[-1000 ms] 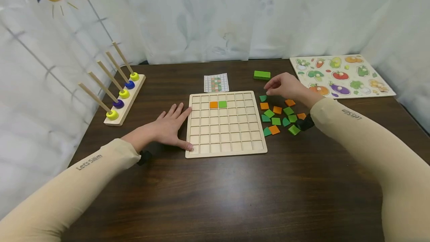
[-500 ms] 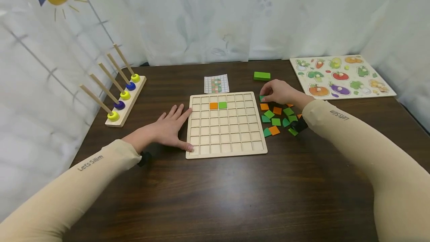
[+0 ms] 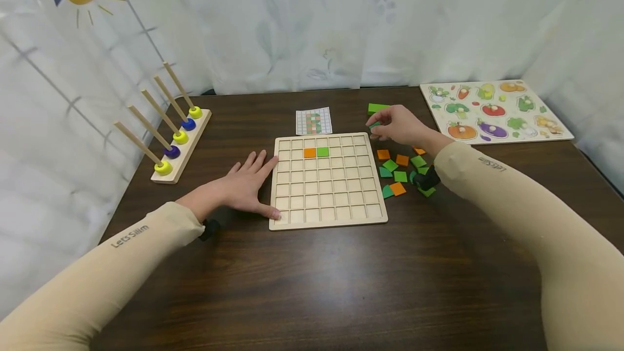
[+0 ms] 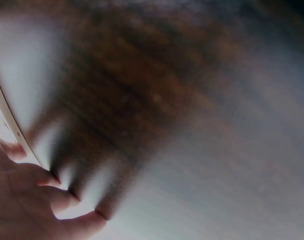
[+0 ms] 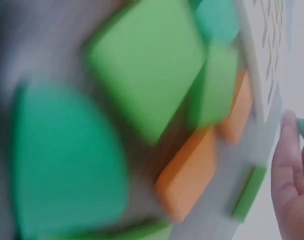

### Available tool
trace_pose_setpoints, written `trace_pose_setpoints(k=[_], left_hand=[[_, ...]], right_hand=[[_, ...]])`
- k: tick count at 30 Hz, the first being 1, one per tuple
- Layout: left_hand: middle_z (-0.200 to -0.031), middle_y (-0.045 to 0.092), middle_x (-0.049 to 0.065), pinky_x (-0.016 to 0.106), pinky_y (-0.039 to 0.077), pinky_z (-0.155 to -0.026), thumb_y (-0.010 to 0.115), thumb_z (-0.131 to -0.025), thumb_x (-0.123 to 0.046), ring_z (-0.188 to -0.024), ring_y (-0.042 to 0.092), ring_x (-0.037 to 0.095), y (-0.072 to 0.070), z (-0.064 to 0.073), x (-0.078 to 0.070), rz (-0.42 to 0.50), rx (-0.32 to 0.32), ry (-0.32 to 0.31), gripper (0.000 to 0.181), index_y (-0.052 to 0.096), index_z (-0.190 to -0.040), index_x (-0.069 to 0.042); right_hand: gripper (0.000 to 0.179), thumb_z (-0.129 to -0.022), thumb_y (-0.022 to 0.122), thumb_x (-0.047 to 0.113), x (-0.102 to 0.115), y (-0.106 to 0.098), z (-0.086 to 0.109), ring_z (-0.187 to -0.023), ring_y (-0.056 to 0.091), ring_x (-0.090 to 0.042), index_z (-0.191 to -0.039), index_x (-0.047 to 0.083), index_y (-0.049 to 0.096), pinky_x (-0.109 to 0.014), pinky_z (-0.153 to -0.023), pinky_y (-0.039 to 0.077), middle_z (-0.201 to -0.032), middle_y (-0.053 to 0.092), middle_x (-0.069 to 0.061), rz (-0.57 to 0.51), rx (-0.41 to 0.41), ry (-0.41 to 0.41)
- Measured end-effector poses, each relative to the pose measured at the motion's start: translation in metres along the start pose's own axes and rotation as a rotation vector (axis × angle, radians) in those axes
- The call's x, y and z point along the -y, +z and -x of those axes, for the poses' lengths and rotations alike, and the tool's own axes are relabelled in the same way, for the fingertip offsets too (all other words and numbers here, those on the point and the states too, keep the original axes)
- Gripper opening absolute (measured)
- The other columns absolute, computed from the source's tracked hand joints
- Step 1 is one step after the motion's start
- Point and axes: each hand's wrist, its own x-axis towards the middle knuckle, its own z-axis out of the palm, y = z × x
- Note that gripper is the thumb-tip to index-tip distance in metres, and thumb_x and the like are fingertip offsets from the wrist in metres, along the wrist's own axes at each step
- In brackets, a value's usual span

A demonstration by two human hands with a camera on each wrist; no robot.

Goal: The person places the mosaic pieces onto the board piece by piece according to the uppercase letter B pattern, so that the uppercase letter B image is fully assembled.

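Your spread left hand (image 3: 241,188) touches the left edge of the board (image 3: 327,199); your right hand (image 3: 398,125) pinches a green tile (image 3: 374,125).

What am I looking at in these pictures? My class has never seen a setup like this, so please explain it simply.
There is no machine here: these are a person's two bare hands. The wide picture is taken from the head, looking forward and down. The two close, partly blurred ones are taken at the wrists, each facing that hand's work.

On the dark table lies a wooden grid board holding one orange square and one green square. Beyond it is a patterned card; to its right, loose pieces and a vegetable puzzle; to its left, a peg rack.

The left hand lies spread at the board's left edge. The right hand pinches a dark green piece.
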Motion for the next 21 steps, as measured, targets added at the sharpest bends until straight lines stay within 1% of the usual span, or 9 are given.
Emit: trace_pose_setpoints(k=[2, 3, 8, 12, 15, 21], left_hand=[[-0.17, -0.011, 0.025, 0.074, 0.007, -0.119, 0.074, -0.077, -0.075, -0.157, -0.009, 0.049, 0.0, 0.0, 0.0, 0.002, -0.001, 0.002, 0.133, -0.003, -0.166, -0.011], [-0.17, -0.011, 0.025, 0.074, 0.007, -0.119, 0.074, -0.077, -0.075, -0.157, -0.009, 0.049, 0.0, 0.0, 0.0, 0.001, -0.001, 0.002, 0.133, -0.003, -0.166, -0.011], [-0.17, -0.01, 0.026, 0.074, 0.007, -0.119, 0.074, -0.077, -0.074, -0.157, -0.008, 0.049, 0.002, 0.0, 0.001, -0.001, -0.005, 0.005, 0.133, -0.003, -0.166, -0.011], [-0.17, -0.01, 0.026, 0.074, 0.007, -0.119, 0.074, -0.076, -0.075, -0.157, -0.008, 0.049, 0.003, 0.0, 0.001, 0.0, -0.007, 0.003, 0.134, -0.003, -0.166, -0.011], [-0.17, -0.01, 0.025, 0.074, 0.007, -0.119, 0.074, -0.076, -0.075, -0.157, -0.008, 0.049, 0.003, 0.0, 0.001, 0.001, -0.008, 0.001, 0.134, -0.003, -0.166, -0.011], [-0.17, -0.009, 0.026, 0.074, 0.007, -0.119, 0.074, -0.076, -0.075, -0.157, -0.008, 0.049, 0.002, 0.0, 0.0, 0.003, -0.012, 0.001, 0.134, -0.002, -0.166, -0.011]], right_hand=[[0.03, -0.103, 0.06, 0.011, 0.008, 0.008, -0.001, -0.103, 0.068, -0.03, -0.132, 0.002, 0.063, -0.041, -0.092, 0.057, -0.114, 0.067, -0.016, -0.039, 0.021, -0.006], [0.03, -0.102, 0.061, 0.011, 0.012, 0.012, -0.002, -0.101, 0.068, -0.03, -0.131, 0.002, 0.064, -0.04, -0.091, 0.058, -0.111, 0.067, -0.015, -0.054, 0.025, -0.007], [0.023, -0.098, 0.069, 0.009, 0.028, 0.034, -0.006, -0.089, 0.069, -0.028, -0.118, -0.001, 0.069, -0.035, -0.082, 0.059, -0.1, 0.07, -0.013, -0.119, 0.034, 0.009], [0.02, -0.097, 0.071, 0.011, 0.036, 0.046, -0.011, -0.084, 0.071, -0.021, -0.114, 0.001, 0.074, -0.032, -0.078, 0.059, -0.103, 0.075, -0.012, -0.07, 0.043, 0.026], [0.019, -0.096, 0.073, 0.012, 0.041, 0.052, -0.014, -0.082, 0.071, -0.019, -0.112, 0.001, 0.075, -0.031, -0.076, 0.057, -0.103, 0.077, -0.012, -0.035, 0.056, 0.034], [0.015, -0.093, 0.076, 0.011, 0.049, 0.059, -0.015, -0.084, 0.072, -0.02, -0.106, 0.002, 0.077, -0.033, -0.079, 0.059, -0.098, 0.076, -0.01, 0.023, 0.061, 0.025]])
